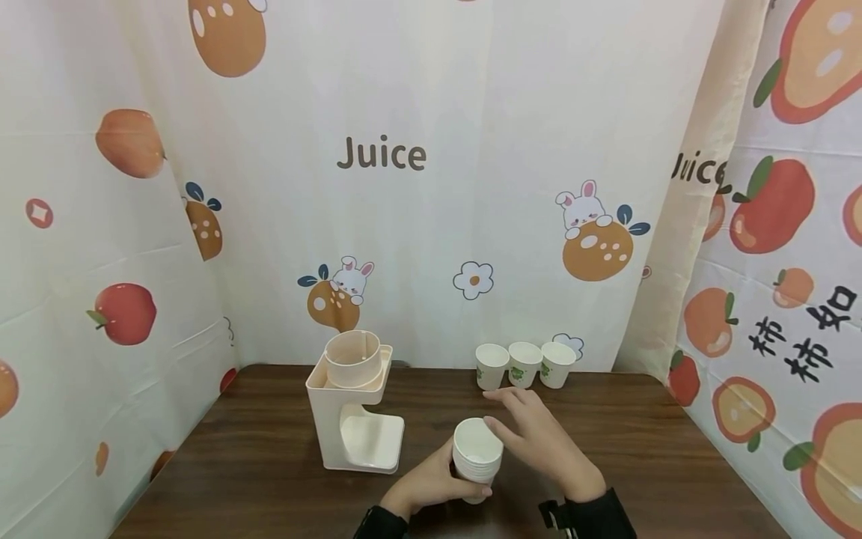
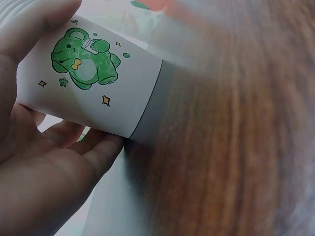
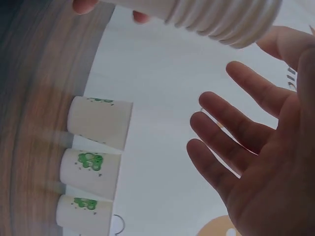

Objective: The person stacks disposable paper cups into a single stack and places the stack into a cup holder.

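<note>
"Where's the paper-cup stack point(image 1: 477, 466)?"
"Right here, gripped in my left hand point(image 1: 432, 480), nearer me than the three lined-up cups point(image 1: 525, 364)!"
"And the other side?"
"My right hand point(image 1: 539, 436), fingers spread, thumb at the stack's rim!"

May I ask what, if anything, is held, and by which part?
The left hand grips the cup stack around the bottom cup's wall; the right hand grips nothing.

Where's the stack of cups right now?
Low in the head view, just right of center: the stack of cups is in the left hand, beside the right hand.
</note>
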The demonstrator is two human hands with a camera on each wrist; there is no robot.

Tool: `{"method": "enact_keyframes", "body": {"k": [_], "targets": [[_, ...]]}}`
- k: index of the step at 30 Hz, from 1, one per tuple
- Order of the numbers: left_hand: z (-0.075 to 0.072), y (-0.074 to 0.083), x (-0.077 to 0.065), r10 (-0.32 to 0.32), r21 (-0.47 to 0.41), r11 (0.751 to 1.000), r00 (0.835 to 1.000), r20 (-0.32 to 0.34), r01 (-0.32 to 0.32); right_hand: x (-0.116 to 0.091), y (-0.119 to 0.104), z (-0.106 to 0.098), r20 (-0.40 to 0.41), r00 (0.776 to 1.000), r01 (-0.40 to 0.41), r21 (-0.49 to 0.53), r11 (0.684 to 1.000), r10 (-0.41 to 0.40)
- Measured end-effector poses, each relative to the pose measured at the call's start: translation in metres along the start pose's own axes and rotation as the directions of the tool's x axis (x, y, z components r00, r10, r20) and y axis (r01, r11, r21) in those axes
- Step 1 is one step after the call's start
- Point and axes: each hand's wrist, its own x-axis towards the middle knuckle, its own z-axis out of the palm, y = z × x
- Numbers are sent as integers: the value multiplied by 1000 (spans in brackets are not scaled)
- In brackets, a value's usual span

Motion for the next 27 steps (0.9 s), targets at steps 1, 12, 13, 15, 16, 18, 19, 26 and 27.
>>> {"method": "enact_keyframes", "body": {"k": [1, 12, 13, 15, 16, 18, 19, 26, 27], "targets": [[0, 0, 0, 1, 1, 1000, 1000, -1, -1, 1, 2, 1, -1, 1000, -4, 1, 1000, 4], [-1, 0, -1, -1, -2, 1000, 1000, -1, 1, 7, 18, 12, -64, 998, 1, -18, 1000, -2], [-1, 0, -1, -2, 0, 1000, 1000, -1, 2, 8, 20, 12, -69, 998, 3, -28, 1000, -5], [-1, 0, -1, -2, 6, 1000, 1000, -1, 2, 11, 24, 13, -77, 997, 12, -45, 999, -16], [-1, -1, 0, -1, 8, 1000, 1000, -2, 1, 13, 27, 14, -83, 996, 20, -58, 998, -25], [-1, -1, 0, 5, 11, 1000, 1000, -2, -5, 18, 33, 15, -98, 994, 30, -92, 995, -39], [-1, -1, 0, 8, 11, 1000, 1000, -2, -8, 21, 36, 16, -110, 993, 37, -105, 994, -48], [-1, 0, 1, 10, 7, 1000, 1000, -10, -10, 37, 54, 23, -159, 986, 25, -172, 985, -52], [-1, 0, 1, 9, 4, 1000, 1000, -10, -9, 38, 56, 24, -158, 986, 18, -173, 985, -46]]}}
